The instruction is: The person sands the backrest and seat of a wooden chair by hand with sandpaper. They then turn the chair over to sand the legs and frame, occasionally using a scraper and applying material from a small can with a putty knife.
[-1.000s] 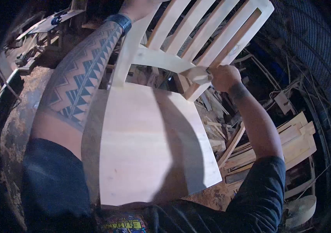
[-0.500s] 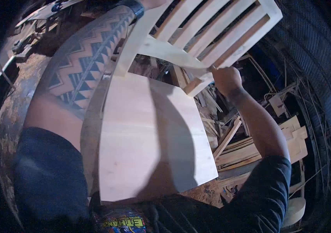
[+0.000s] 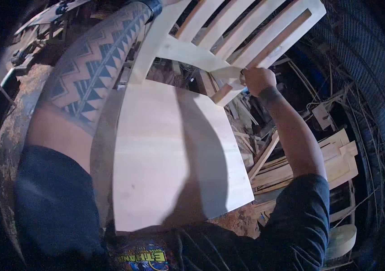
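Observation:
An unpainted wooden chair fills the middle, with its flat seat (image 3: 152, 153) nearest my body and its slatted backrest (image 3: 233, 31) farther off. My right hand (image 3: 260, 81) is closed around the right post of the backrest, just above the seat. My left arm reaches along the chair's left side to the top edge. Only a sliver of my left hand (image 3: 171, 2) shows there, beside the left post, past a dark wristband (image 3: 153, 6); its fingers are out of frame. A curved shadow crosses the seat.
Stacked boards (image 3: 301, 165) and scrap wood lie to the right of the chair. A round pale wooden piece (image 3: 341, 241) is at lower right. Corrugated sheeting (image 3: 359, 54) forms the right side. Sawdust (image 3: 34, 74) covers surfaces at left.
The chair and both arms have shifted slightly left and up in view. My right hand stays closed on the post.

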`<state>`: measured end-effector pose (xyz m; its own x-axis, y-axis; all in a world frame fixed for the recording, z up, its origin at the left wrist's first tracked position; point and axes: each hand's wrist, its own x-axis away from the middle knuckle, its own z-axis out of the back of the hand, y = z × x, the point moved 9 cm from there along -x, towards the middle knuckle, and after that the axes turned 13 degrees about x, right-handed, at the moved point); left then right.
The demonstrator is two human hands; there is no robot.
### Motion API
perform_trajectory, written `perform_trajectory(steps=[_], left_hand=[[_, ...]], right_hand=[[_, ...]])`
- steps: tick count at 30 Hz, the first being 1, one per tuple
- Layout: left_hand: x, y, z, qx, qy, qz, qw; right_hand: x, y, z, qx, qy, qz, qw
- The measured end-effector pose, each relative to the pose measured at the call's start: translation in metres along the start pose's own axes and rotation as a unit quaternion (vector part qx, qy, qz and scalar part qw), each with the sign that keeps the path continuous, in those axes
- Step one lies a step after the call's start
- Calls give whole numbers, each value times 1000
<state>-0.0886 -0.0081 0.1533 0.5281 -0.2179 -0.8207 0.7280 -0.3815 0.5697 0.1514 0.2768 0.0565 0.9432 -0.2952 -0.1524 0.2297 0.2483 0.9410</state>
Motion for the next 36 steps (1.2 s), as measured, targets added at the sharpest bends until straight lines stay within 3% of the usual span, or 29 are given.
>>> perform_trajectory(steps=[2, 5, 8, 11, 12, 13, 16, 17, 19, 21, 23, 25, 26, 29, 30, 33, 34, 36], left_hand=[[8, 6, 9, -14, 17, 21, 1000], [2, -2, 8, 0, 87, -45, 995], [3, -2, 0, -18, -14, 5, 1000], [6, 2, 6, -18, 32, -13, 999], [4, -6, 6, -19, 0, 29, 999], [4, 0, 7, -24, 40, -3, 999], [7, -7, 2, 4, 9, 21, 1000], [4, -10, 2, 8, -13, 22, 1000], [1, -8, -1, 12, -7, 9, 1000], [0, -10, 3, 11, 31, -21, 999], [-2, -13, 15, -13, 43, 9, 999], [5, -8, 7, -27, 32, 44, 998], [7, -4, 1, -12, -30, 61, 998], [8, 0, 6, -2, 11, 50, 999], [9, 1, 5, 33, 21, 38, 999], [4, -4, 4, 37, -19, 36, 998], [0, -15, 4, -44, -30, 106, 993], [-2, -18, 6, -16, 58, 16, 998]], right_hand=[[27, 1, 29, -24, 8, -3, 1000], [39, -1, 39, -25, 15, 1, 1000], [4, -3, -1, -7, 6, 3, 1000], [32, 1, 20, -28, 35, -6, 999], [41, 5, 36, -34, -14, -26, 999], [33, 4, 39, -31, 8, -22, 999], [16, 1, 15, -33, 36, -14, 999], [-7, 1, -14, -54, -20, -37, 998], [9, -1, 19, -46, 14, 26, 998], [40, 6, 42, -53, 13, -1, 998], [37, 7, 51, -64, 43, -11, 997], [27, 0, 31, -87, 84, -19, 993], [4, -9, 0, -34, 42, 12, 998], [15, -2, 13, -79, 44, -12, 996], [38, 3, 38, -101, 85, -24, 991], [77, -4, 31, -73, -42, 13, 996], [96, -13, 13, -81, -73, 58, 992], [137, -33, -13, -130, -107, 145, 975]])
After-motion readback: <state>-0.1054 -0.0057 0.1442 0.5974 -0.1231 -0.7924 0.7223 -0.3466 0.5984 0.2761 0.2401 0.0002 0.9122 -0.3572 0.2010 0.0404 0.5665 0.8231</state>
